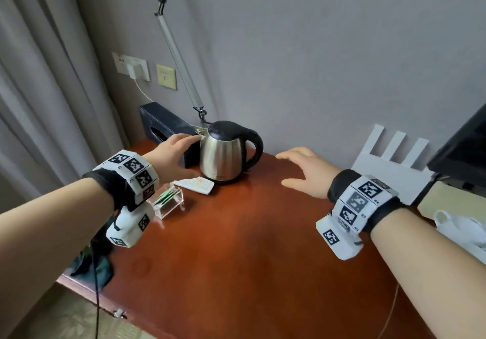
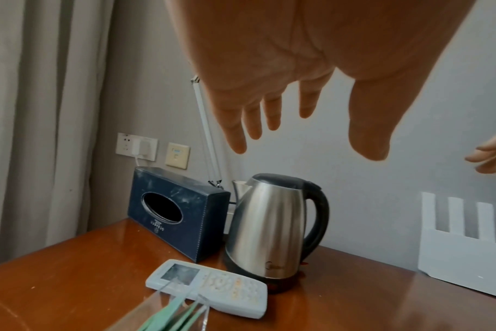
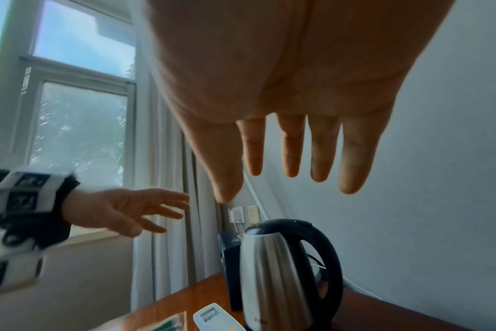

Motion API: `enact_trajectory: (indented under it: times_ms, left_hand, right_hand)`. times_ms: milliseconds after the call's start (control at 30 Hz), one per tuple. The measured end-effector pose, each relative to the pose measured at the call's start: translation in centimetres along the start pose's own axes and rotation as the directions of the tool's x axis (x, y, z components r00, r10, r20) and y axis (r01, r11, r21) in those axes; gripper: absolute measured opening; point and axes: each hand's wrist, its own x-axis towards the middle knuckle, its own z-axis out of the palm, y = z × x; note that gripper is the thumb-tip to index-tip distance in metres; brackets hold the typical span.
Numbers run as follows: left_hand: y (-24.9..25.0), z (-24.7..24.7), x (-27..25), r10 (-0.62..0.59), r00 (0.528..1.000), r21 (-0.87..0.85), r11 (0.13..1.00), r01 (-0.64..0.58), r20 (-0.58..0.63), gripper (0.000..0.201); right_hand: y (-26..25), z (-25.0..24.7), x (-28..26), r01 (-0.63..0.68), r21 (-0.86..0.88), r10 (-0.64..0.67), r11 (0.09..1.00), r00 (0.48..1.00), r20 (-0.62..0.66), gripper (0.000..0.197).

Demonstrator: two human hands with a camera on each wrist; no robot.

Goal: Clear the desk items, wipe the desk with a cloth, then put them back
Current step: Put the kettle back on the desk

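Note:
A steel kettle (image 1: 223,154) with a black lid and handle stands at the back of the reddish wooden desk (image 1: 249,259). A dark blue tissue box (image 1: 163,125) stands to its left against the wall. In front of the kettle lies a white remote control (image 1: 196,184), and beside that a clear holder (image 1: 169,201) with green sachets. My left hand (image 1: 175,155) hovers open just left of the kettle, fingers straight and spread, holding nothing. My right hand (image 1: 302,171) hovers open to the kettle's right, above the desk. Both palms (image 2: 269,67) (image 3: 283,78) show bare in the wrist views.
A white router (image 1: 391,165) with flat antennas leans at the wall on the right, next to a dark screen (image 1: 462,149). A lamp arm (image 1: 178,49) rises behind the kettle. Wall sockets (image 1: 131,66) and a curtain (image 1: 39,88) are at the left. A dark cloth (image 1: 92,265) lies at the desk's left edge.

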Motion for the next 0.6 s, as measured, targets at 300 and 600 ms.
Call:
enact_trajectory:
  times_ms: [300,600]
  left_hand:
    - [-5.4,0.3,10.9,-0.021,0.995,-0.002,1.000,0.021,0.096,0.102]
    - [-7.9,2.9,18.9,0.073,0.973,0.021,0.997,-0.079,0.221,0.113]
  right_hand:
    - [0.5,0.7,12.2,-0.218,0.050,0.217,0.975,0.976,0.025,0.066]
    - [1.5,5.4,20.9,-0.306,0.375,0.354,0.875,0.933,-0.062,0.061]
